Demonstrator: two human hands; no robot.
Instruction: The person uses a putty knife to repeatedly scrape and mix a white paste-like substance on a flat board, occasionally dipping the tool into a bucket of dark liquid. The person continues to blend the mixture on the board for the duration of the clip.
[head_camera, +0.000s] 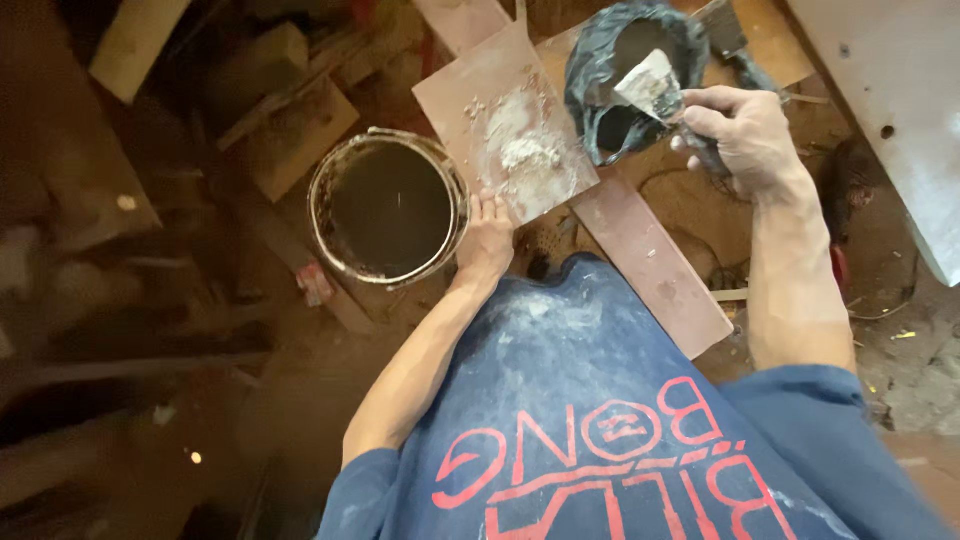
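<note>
Putty knife with a broad metal blade smeared white (650, 87): held in my right hand (745, 135), fingers closed around its dark handle, blade pointing up and to the left over the mouth of the black plastic bag (625, 85). The blade carries a coat of pale filler on its face.

Flat reddish-brown board dusted with white (505, 125): held by its near lower edge in my left hand (487, 240), fingers curled onto the rim, thumb side toward the tin. A small heap of white putty (528, 155) sits near the board's middle, with a thinner white smear around it.

Black plastic bag: crumpled, open at the top, lying just beyond the board's right edge and touching it; its contents are too dark to tell.

Round metal tin with a stained rim and dark contents (388, 208): just left of the board and of my left hand, its rim close to my fingers.

Long reddish plank (650, 265): runs under the board, slanting down to the right between my two arms.

Blue shirt with red print and white dust (590, 400): fills the lower middle.

Pale grey panel (900, 110): upper right corner, well apart from the bag.

Wood offcuts (290, 130): scattered on the dim floor to the left.
</note>
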